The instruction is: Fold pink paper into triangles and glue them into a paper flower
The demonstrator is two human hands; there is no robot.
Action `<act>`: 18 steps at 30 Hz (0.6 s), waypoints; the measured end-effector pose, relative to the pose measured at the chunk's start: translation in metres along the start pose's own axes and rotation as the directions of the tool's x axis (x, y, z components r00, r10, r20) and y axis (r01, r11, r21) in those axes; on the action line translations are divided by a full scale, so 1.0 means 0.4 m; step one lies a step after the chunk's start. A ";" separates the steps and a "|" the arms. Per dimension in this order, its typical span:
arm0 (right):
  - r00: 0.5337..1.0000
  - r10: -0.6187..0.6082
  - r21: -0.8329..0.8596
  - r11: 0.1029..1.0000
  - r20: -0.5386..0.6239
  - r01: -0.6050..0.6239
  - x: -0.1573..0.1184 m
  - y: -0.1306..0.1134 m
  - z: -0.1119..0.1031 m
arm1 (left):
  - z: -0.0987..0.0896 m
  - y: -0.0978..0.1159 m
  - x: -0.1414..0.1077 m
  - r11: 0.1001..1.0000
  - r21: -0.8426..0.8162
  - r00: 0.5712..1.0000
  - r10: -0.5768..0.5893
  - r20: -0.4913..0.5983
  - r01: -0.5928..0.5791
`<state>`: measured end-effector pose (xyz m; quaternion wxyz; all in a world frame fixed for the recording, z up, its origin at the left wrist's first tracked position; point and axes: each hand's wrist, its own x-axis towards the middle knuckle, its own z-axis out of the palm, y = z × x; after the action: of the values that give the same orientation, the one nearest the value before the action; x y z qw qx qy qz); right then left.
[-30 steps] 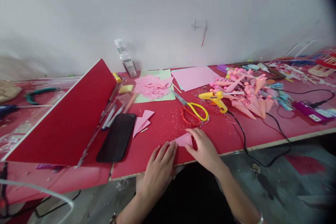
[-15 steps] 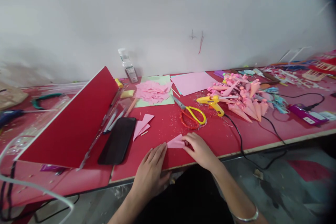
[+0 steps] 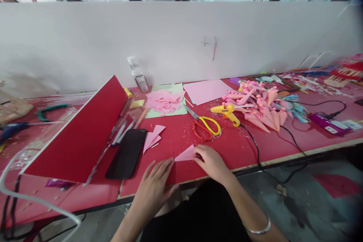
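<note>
A small pink paper triangle [image 3: 184,154] lies on the red tabletop [image 3: 170,136] near its front edge. My right hand [image 3: 211,162] pinches the triangle's right end between thumb and fingers. At the pointed left end, the fingertips of my left hand [image 3: 155,183] rest on the table beside the tip, fingers stretched and slightly apart, holding nothing. More folded pink pieces [image 3: 153,138] lie to the left, next to a black phone [image 3: 127,153].
Scissors [image 3: 208,125] and a yellow glue gun [image 3: 227,112] lie beyond my hands. A pile of pink cones [image 3: 263,107] is at the right. Pink strips [image 3: 166,101] lie on green paper. A red board [image 3: 82,132] leans at the left.
My left hand has shifted left and toward me, and more of the triangle's left end shows. The triangle and my right hand have moved slightly left. The camera view has tilted up slightly.
</note>
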<state>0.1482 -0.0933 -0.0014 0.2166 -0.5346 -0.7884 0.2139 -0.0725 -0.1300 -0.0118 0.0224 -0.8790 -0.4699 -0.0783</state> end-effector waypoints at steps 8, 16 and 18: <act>1.000 -0.010 0.012 1.000 -0.008 0.010 0.000 0.001 0.003 | -0.006 -0.009 -0.002 0.993 -0.086 0.996 -0.078 -0.035 0.075; 1.000 0.002 -0.016 1.000 -0.007 -0.002 -0.003 -0.006 0.000 | -0.032 -0.031 0.008 0.957 -0.253 0.986 -0.157 -0.050 0.139; 1.000 0.002 -0.025 1.000 0.001 -0.002 -0.004 -0.009 -0.002 | -0.028 -0.027 0.009 0.952 -0.269 0.985 -0.167 -0.053 0.147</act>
<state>0.1465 -0.0960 0.0011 0.2093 -0.5381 -0.7905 0.2044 -0.0808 -0.1222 -0.0006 -0.0834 -0.8305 -0.5223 -0.1746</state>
